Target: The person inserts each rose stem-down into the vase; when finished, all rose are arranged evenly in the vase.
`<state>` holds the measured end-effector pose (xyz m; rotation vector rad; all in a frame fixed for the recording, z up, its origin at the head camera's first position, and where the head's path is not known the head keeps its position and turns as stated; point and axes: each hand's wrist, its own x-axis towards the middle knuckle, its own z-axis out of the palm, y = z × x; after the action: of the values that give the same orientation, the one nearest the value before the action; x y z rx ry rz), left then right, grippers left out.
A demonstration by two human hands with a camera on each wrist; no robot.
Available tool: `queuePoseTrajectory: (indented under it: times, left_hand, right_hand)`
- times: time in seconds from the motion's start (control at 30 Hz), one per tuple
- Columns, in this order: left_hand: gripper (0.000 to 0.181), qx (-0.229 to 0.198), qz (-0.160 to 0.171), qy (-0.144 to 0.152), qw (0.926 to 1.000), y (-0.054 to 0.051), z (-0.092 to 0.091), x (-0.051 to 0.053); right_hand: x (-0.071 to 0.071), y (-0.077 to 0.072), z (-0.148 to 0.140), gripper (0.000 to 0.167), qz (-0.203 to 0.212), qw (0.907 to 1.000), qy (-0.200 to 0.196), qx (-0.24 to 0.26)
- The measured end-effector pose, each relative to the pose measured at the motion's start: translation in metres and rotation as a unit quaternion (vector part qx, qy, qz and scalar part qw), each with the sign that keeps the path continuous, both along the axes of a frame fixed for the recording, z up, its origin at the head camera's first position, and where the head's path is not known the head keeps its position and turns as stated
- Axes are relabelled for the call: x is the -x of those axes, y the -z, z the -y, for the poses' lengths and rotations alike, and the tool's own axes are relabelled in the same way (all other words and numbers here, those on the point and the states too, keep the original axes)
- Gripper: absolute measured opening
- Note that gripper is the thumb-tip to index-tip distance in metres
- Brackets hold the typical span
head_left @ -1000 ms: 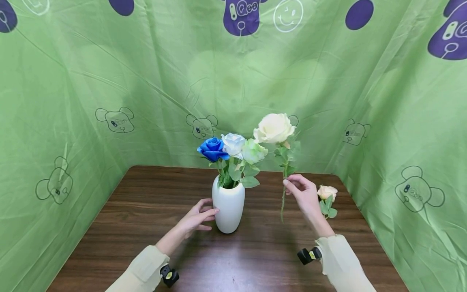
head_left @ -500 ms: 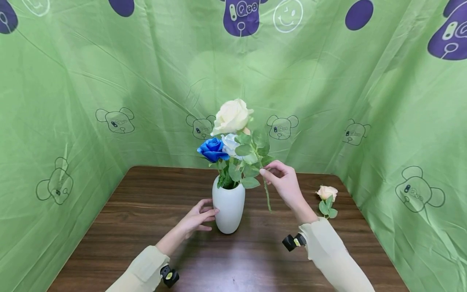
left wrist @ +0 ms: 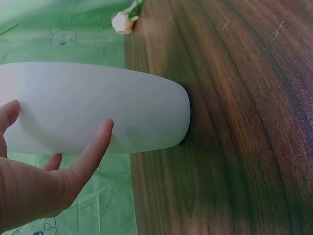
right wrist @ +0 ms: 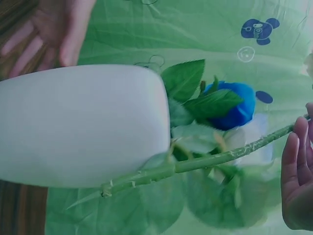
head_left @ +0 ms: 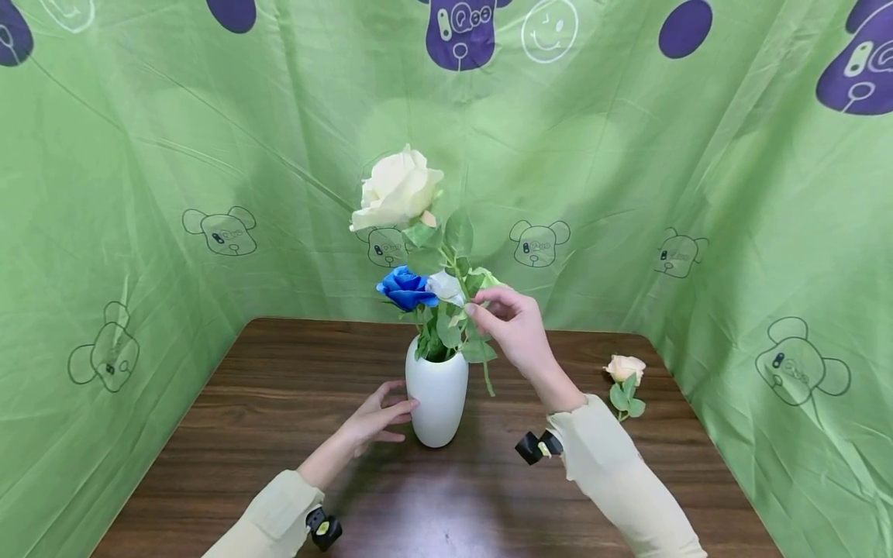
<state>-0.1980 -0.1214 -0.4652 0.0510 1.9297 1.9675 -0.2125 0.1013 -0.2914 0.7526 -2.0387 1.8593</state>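
A white vase stands upright on the table, holding a blue rose, a pale blue-white rose and a green-tinged flower, partly hidden. My left hand rests against the vase's left side with loosely spread fingers; the left wrist view shows fingertips touching its wall. My right hand pinches the stem of a large cream rose, whose bloom leans left above the other flowers. In the right wrist view the cut end of that stem hangs outside the vase, beside its mouth.
A peach rose with green leaves lies at the right side of the dark wooden table. Green printed cloth encloses the back and sides. Black cameras sit at both wrists.
My right hand has carried the cream rose leftward from right of the vase to over its flowers. The bloom has risen and tilted left. My left hand and the vase have stayed put.
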Motion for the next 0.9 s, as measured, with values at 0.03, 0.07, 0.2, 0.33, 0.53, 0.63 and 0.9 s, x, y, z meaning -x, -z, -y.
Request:
queuePoseTrajectory:
  times: [0.03,0.07,0.2,0.33,0.53,0.63,0.9]
  left_hand:
    - [0.067,0.0,0.001,0.0,1.0,0.0,0.0,0.0]
    - [0.068,0.0,0.003,-0.002,1.0,0.001,0.0,0.001]
    - [0.068,0.0,0.0,-0.003,1.0,0.002,0.001,0.001]
    - [0.068,-0.003,-0.002,-0.004,1.0,0.003,0.001,0.002]
    - [0.068,-0.005,-0.001,-0.004,1.0,0.002,0.001,0.002]
    - [0.068,-0.004,0.001,-0.004,1.0,0.002,0.001,0.002]
    - [0.067,-0.006,0.0,-0.001,1.0,0.001,0.0,0.001]
  right_hand:
    - [0.003,-0.001,0.001,0.007,-0.001,1.0,0.0,0.003]
    - [0.006,-0.002,0.003,0.007,-0.002,1.0,0.001,0.009]
    - [0.019,-0.004,0.008,0.01,0.011,0.9989,0.014,0.044]
    - [0.024,-0.01,0.014,0.016,0.003,0.9965,0.036,0.076]
    - [0.029,-0.012,0.024,0.016,-0.035,0.9931,0.032,0.108]
    - [0.029,-0.011,0.028,0.016,-0.039,0.9931,0.027,0.107]
    - [0.022,-0.015,0.036,0.012,-0.045,0.9953,0.013,0.085]
